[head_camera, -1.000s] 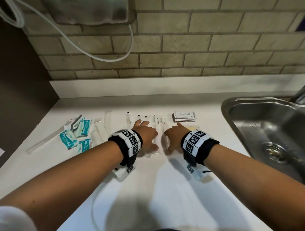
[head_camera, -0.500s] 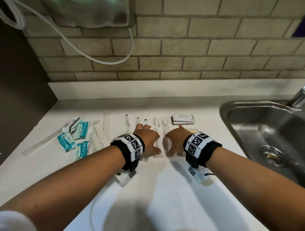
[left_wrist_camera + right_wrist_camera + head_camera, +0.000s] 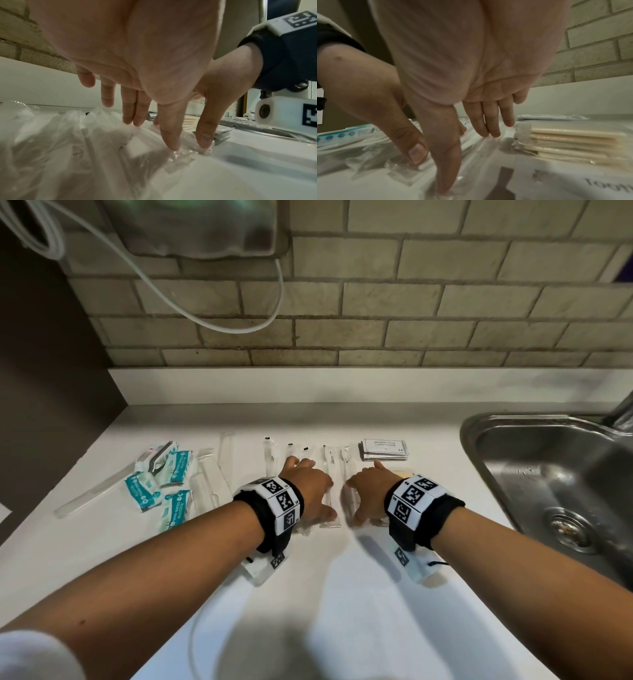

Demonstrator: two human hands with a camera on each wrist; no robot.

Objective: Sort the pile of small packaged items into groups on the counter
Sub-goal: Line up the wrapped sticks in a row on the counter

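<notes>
A row of long clear-wrapped packets [image 3: 329,470] lies at the middle of the white counter [image 3: 342,594]. My left hand [image 3: 310,486] rests flat on them with straight fingers, its thumb tip pressing a wrapper [image 3: 173,155]. My right hand [image 3: 368,487] lies flat just to the right, fingertips [image 3: 494,133] touching clear wrappers [image 3: 402,167]. Teal wipe packets [image 3: 161,484] sit in a group at the left. A stack of shampoo sachets [image 3: 383,450] lies beyond the right hand. A cream stack in clear wrap [image 3: 573,142] is right beside its fingers.
A steel sink [image 3: 548,474] is set into the counter at the right. A brick wall [image 3: 342,302] and a white upstand close the back, and a dark panel [image 3: 51,371] stands at the left. A long clear packet [image 3: 92,496] lies slanted at the far left.
</notes>
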